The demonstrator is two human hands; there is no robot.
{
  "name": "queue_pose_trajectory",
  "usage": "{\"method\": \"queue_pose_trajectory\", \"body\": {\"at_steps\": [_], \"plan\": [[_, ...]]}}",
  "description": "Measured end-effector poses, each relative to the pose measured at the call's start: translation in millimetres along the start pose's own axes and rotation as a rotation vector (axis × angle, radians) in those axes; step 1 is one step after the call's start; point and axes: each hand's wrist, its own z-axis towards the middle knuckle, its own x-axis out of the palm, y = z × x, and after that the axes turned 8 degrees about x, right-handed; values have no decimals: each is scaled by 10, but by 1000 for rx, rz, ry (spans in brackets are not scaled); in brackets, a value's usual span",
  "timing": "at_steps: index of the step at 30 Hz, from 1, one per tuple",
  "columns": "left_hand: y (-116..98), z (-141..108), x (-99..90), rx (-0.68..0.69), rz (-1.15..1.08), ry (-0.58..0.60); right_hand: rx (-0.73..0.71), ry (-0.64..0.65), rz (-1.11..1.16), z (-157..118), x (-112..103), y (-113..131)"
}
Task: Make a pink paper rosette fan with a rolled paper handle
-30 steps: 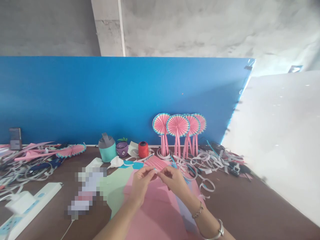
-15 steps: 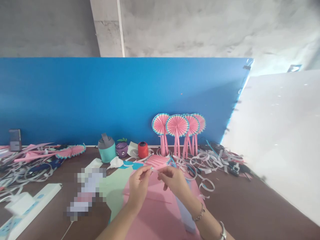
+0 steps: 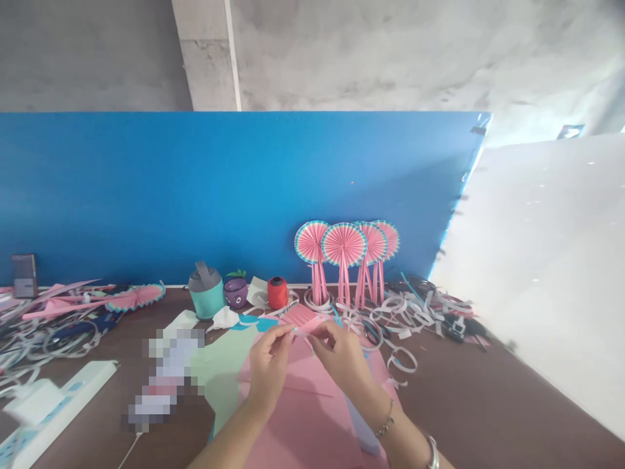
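Observation:
My left hand (image 3: 270,365) is pinched at thumb and forefinger on one end of a thin whitish strip (image 3: 301,333). The strip's other end meets the fingertips of my right hand (image 3: 338,357), also closed in a pinch. Both hands hover above pink paper sheets (image 3: 303,423). Just beyond the fingers lies a pleated pink paper piece (image 3: 300,315), partly covered by my right hand. Green paper (image 3: 227,365) shows beside my left hand.
Several pink pleated paper fans (image 3: 344,245) lean against the blue partition (image 3: 170,182). White curled strips (image 3: 405,309) litter the right side. A teal cup (image 3: 208,301), purple pot (image 3: 236,293) and red spool (image 3: 277,294) stand behind. A power strip (image 3: 92,381) lies left.
My right fingertips have closed in toward my left ones, and the whitish strip now shows stretched between them. The view has shifted slightly.

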Motion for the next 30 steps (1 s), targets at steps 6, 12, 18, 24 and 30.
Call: {"method": "queue_pose_trajectory", "body": {"at_steps": [6, 12, 18, 24, 30], "plan": [[10, 21, -20, 30, -13, -77, 50, 0, -41, 3, -9, -31], [8, 164, -113, -32, -60, -186, 66, 16, 5, 41, -95, 19], [41, 227, -176, -49, -103, -210, 81, 43, 96, 61, -95, -31], [-11, 210, -156, -6, -130, -192, 111, 41, 148, 118, -84, -138], [-27, 170, -132, 47, -161, -145, 95, 5, 162, 145, -85, -183]]}}
